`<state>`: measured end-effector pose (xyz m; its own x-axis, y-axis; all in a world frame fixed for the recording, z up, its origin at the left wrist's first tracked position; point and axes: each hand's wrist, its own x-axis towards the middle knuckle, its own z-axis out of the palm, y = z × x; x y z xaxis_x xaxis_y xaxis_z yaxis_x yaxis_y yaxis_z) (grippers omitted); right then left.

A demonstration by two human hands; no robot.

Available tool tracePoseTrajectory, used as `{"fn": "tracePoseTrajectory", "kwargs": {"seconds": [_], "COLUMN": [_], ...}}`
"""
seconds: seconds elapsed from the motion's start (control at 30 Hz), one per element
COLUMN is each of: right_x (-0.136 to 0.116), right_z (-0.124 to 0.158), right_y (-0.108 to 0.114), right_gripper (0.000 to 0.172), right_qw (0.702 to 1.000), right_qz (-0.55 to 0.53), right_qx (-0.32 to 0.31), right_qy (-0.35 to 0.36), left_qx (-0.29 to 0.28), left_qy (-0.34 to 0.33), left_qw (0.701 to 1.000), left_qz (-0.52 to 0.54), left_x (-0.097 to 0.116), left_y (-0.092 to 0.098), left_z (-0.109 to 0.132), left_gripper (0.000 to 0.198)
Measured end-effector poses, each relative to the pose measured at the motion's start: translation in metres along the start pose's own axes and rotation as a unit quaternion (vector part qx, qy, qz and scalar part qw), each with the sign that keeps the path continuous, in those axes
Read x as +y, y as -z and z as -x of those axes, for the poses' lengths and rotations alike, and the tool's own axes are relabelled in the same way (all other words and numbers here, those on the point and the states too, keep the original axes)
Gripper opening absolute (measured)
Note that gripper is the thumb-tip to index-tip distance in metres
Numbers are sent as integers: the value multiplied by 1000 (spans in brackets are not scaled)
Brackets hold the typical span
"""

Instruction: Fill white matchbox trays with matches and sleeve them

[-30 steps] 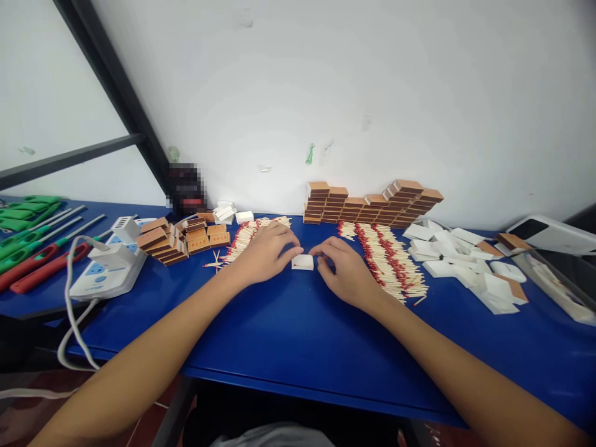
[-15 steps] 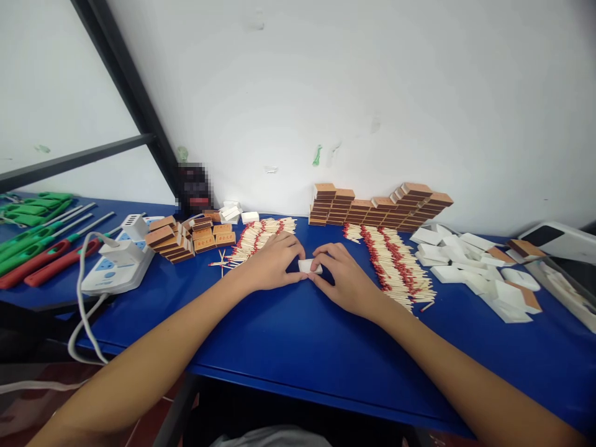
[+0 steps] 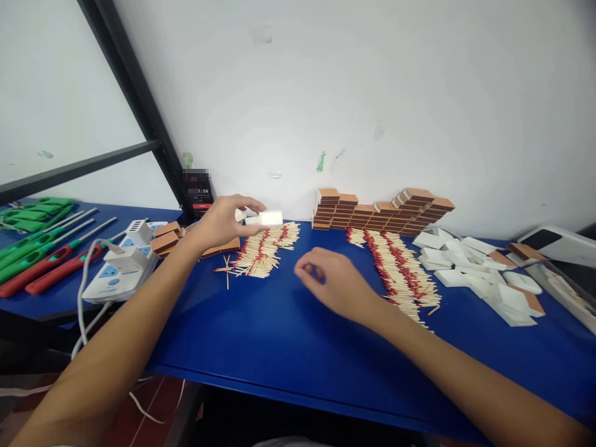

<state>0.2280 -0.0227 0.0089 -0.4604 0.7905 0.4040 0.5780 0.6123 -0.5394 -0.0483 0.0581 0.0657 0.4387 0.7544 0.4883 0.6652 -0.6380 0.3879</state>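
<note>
My left hand [image 3: 228, 220] is raised over the back left of the blue table, its thumb and index finger closed on the end of a white matchbox tray [image 3: 272, 218]. Behind those fingers, other white pieces show in part. Just below the held tray lies a pile of red-tipped matches [image 3: 261, 254]. My right hand [image 3: 333, 282] hovers over the middle of the table with its fingers curled together, and nothing shows in them. To its right, more matches [image 3: 405, 267] lie in long rows.
Brown matchboxes [image 3: 372, 214] are stacked along the wall, with others [image 3: 165, 239] at left, partly behind my forearm. Loose white trays [image 3: 465, 254] are heaped at right. A power strip [image 3: 116, 273], red and green lighters [image 3: 56, 264] and a phone [image 3: 198, 192] are at left.
My left hand has moved away from the right hand, up and to the left, carrying the white matchbox tray. The right hand has let go of it and curled its fingers, staying near the middle.
</note>
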Motion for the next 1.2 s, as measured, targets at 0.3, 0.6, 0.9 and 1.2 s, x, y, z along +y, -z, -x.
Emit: {"fn": "tracePoseTrajectory", "kwargs": {"seconds": [0.3,0.6,0.9,1.2], "right_x": [-92,-96,-34,-20], "right_z": [-57,-35,-16,-33], "right_y": [-98,-82,9,-9], "right_gripper": [36,27,19,19], "right_qw": [984,957,941,921], "right_qz": [87,166,332,386], "right_qx": [-118,-232,-52,-40], "right_qy": [-98,-55,-48,27], "left_qx": [69,37,-29,-51], "left_qy": [-81,-121,-167,-143], "left_qw": [990,988,984,988], "left_qz": [-91,-86,-46,7], "left_x": [-37,-22,6,4], "left_y": [-18,-26,-48,-42], "left_z": [13,15,24,23], "left_gripper": [31,29,28,28]}}
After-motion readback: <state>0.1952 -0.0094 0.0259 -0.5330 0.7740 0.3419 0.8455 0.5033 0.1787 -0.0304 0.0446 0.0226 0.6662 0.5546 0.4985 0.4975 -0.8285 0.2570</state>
